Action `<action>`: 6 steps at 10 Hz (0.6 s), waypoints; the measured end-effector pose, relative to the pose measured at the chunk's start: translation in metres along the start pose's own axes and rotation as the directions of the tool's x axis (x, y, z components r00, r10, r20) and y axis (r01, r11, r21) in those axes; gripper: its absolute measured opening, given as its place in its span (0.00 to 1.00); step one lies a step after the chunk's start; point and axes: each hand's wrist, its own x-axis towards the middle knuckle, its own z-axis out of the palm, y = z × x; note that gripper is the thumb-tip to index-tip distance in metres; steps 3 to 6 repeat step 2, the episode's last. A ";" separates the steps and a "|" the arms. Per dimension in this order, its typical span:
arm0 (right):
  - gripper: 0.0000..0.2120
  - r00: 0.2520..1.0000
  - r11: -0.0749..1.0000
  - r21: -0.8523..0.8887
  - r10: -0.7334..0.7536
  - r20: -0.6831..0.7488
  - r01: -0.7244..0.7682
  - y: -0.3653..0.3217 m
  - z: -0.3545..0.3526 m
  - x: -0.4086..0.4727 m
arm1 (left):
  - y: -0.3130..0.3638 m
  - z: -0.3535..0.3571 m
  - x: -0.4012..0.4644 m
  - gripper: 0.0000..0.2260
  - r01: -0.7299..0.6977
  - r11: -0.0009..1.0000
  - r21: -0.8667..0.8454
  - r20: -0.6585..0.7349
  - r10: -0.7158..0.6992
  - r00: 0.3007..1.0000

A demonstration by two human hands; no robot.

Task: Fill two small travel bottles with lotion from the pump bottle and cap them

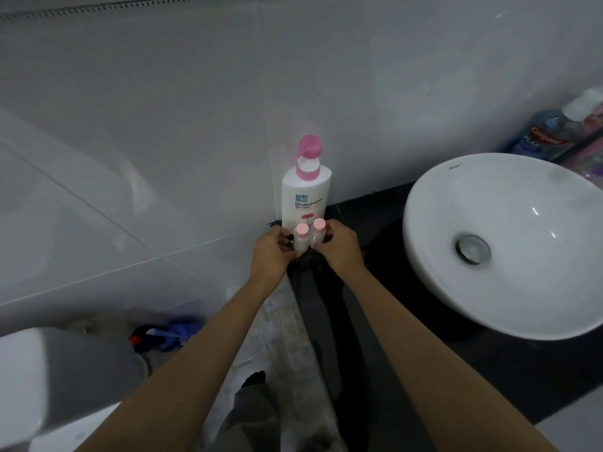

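**Both travel bottles capped, one in each hand, in front of the pump bottle**

At the far left corner of the dark counter point(408, 288), hard against the grey tiled wall point(195, 93), I log the pump bottle point(306, 194) standing upright: white body, pink pump head, printed label facing me.

Just in front of it, two small travel bottles stand side by side, close together, possibly touching; blur prevents a firm call. Both carry pink caps. The left travel bottle point(301, 241) sits slightly nearer to me; the right travel bottle point(317, 234) overlaps the lower part of the pump bottle's label in my view.

Left hand point(270, 252): fingers curled round the left travel bottle from its outer side, fingertips on the pale body below the cap. Right hand point(339, 247): fingers curled round the right travel bottle in the same way, thumb side up near the cap. Whether the bottle bases rest on the counter or are lifted just off it I cannot tell; the hands cover them.

To the right, well apart from the bottles, a white round basin point(489, 203) sits on the counter, with a metal drain point(473, 249) at its centre. Beyond it, at the upper right edge, a blue mouthwash bottle point(545, 135) lies among other blurred items. At the lower left, a white toilet tank point(39, 370), and on the floor a blue cloth point(176, 334).
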 end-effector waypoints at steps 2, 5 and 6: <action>0.15 0.999 0.999 -0.042 0.020 0.029 -0.018 0.004 -0.003 -0.006 | -0.002 -0.005 -0.006 0.19 0.028 0.999 0.019 0.018 -0.028 0.999; 0.15 0.999 0.999 -0.042 0.020 0.029 -0.018 0.004 -0.003 -0.006 | -0.002 -0.005 -0.006 0.19 0.028 0.999 0.019 0.018 -0.028 0.999; 0.15 0.999 0.999 -0.042 0.020 0.029 -0.018 0.004 -0.003 -0.006 | -0.002 -0.005 -0.006 0.19 0.028 0.999 0.019 0.018 -0.028 0.999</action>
